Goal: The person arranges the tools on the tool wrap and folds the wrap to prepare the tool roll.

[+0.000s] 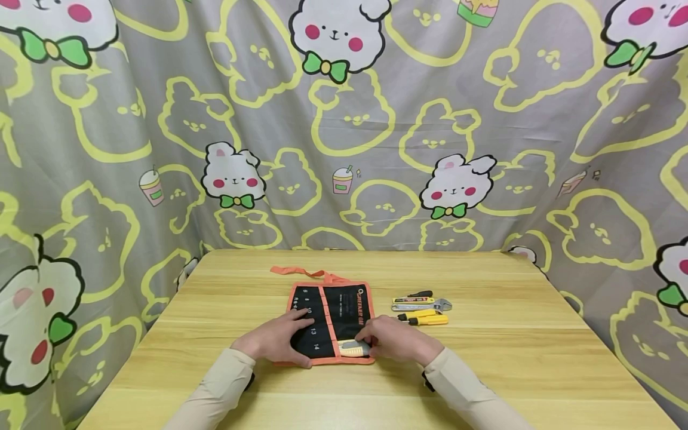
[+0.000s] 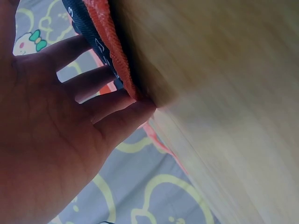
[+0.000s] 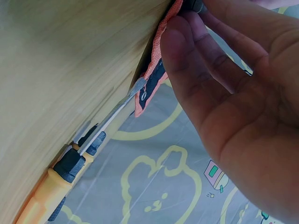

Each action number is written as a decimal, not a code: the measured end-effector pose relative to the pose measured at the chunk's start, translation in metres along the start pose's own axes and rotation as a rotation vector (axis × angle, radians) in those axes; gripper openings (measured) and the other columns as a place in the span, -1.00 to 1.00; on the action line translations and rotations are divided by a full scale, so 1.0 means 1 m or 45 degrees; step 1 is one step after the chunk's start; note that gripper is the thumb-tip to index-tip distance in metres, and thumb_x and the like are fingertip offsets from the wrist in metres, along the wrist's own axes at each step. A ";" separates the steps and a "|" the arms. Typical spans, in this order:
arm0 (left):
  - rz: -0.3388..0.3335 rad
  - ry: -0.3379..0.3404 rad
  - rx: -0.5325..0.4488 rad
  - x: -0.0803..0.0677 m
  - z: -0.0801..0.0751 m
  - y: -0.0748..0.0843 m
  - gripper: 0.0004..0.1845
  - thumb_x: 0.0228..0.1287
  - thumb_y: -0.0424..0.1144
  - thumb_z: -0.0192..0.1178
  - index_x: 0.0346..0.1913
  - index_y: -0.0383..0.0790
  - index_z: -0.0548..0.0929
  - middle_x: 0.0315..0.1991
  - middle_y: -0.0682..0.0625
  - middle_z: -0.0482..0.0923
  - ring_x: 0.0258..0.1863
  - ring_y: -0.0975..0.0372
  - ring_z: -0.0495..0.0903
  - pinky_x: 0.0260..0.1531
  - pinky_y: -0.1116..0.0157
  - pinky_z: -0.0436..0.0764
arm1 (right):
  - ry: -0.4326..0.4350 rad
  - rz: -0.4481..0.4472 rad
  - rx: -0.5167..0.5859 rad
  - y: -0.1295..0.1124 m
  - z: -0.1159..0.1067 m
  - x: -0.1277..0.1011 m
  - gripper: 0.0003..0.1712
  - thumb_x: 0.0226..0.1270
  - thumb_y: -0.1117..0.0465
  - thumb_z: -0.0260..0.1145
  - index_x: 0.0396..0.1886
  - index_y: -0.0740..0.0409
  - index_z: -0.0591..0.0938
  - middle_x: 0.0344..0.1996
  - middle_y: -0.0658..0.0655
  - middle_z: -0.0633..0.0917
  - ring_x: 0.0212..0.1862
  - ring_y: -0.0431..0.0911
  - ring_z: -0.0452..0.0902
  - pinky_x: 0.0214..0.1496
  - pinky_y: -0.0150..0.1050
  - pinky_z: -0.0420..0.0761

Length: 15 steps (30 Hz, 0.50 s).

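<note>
Two hands work a black tool roll (image 1: 330, 319) with orange edging, laid flat near the front middle of a pale wooden tabletop (image 1: 516, 358). The left hand (image 1: 279, 339) lies on the roll's left half, fingers straight and spread, pressing the cloth down; its wrist view shows the fingertips at the orange binding. The right hand (image 1: 395, 339) sits at the roll's lower right corner, fingers curled against a small yellowish tool (image 1: 353, 348) lying at the bottom edge — whether it truly pinches that tool or only rests against it cannot be told from the head view, and the right wrist view shows only bent fingers at the orange hem. Numbers are printed in white on the pockets, and an orange tie strap (image 1: 303, 273) trails from the roll's top edge toward the far side. The roll looks soft and limp, light when unloaded, apt to bunch or slide on the smooth wood unless held flat; the stitched binding seems the firmest place to take hold. To the right, apart from the roll, lie an adjustable wrench (image 1: 421, 306) and yellow-handled screwdrivers (image 1: 424, 318) — hard, slim items likely to roll, best taken by their handles. A grey curtain (image 1: 344, 119) printed with cartoon bears hangs behind and to both sides.
</note>
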<state>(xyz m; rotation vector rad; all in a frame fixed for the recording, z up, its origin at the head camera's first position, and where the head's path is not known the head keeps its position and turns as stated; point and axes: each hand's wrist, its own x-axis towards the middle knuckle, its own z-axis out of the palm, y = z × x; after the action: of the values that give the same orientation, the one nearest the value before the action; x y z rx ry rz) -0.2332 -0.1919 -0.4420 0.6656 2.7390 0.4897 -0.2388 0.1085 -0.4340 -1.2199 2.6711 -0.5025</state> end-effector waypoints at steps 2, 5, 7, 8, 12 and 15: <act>0.001 0.001 0.003 0.000 0.000 0.000 0.02 0.02 0.27 0.52 0.50 -0.16 0.43 0.59 -0.18 0.15 0.57 -0.17 0.13 0.44 -0.13 0.31 | 0.000 0.009 0.001 0.000 0.000 0.000 -0.67 0.26 0.33 0.50 0.03 0.16 0.79 -0.33 -0.07 0.69 -0.37 -0.32 0.40 -0.29 -0.42 0.51; 0.005 0.006 0.004 0.001 0.001 0.000 0.02 0.02 0.26 0.52 0.49 -0.16 0.43 0.59 -0.18 0.15 0.57 -0.17 0.12 0.44 -0.13 0.30 | -0.003 0.023 0.003 -0.001 0.001 0.000 -0.67 0.26 0.33 0.50 0.04 0.15 0.79 -0.34 -0.08 0.67 -0.38 -0.32 0.39 -0.30 -0.41 0.50; 0.008 0.008 0.004 0.001 0.001 0.000 0.02 0.02 0.26 0.52 0.49 -0.17 0.43 0.59 -0.19 0.15 0.57 -0.18 0.11 0.44 -0.13 0.30 | -0.005 0.025 0.000 -0.002 0.001 0.001 -0.66 0.26 0.34 0.50 0.05 0.15 0.78 -0.35 -0.08 0.66 -0.39 -0.31 0.38 -0.31 -0.42 0.49; 0.009 0.008 0.002 0.001 0.001 0.000 0.02 0.02 0.26 0.52 0.49 -0.17 0.43 0.59 -0.18 0.15 0.57 -0.18 0.11 0.44 -0.13 0.30 | -0.006 0.025 -0.002 -0.002 0.001 0.001 -0.66 0.27 0.33 0.50 0.05 0.14 0.78 -0.36 -0.09 0.66 -0.40 -0.31 0.38 -0.32 -0.42 0.48; 0.015 0.010 0.004 0.002 0.001 0.000 0.01 0.03 0.26 0.52 0.49 -0.17 0.43 0.59 -0.18 0.15 0.57 -0.18 0.10 0.44 -0.13 0.30 | -0.004 0.016 -0.015 -0.004 0.002 0.002 -0.66 0.27 0.32 0.50 0.05 0.13 0.78 -0.40 -0.09 0.62 -0.42 -0.30 0.35 -0.36 -0.41 0.45; 0.021 0.011 0.005 0.002 0.001 0.000 0.01 0.04 0.26 0.51 0.49 -0.18 0.43 0.59 -0.20 0.15 0.57 -0.19 0.11 0.43 -0.14 0.31 | -0.002 0.014 -0.020 -0.005 0.002 0.003 -0.66 0.26 0.32 0.51 0.05 0.12 0.79 -0.43 -0.10 0.60 -0.43 -0.30 0.34 -0.38 -0.41 0.43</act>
<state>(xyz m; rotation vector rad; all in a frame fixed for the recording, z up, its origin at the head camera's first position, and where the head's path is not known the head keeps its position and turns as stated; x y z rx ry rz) -0.2341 -0.1903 -0.4434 0.6896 2.7453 0.4923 -0.2369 0.1031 -0.4344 -1.2085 2.6843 -0.4795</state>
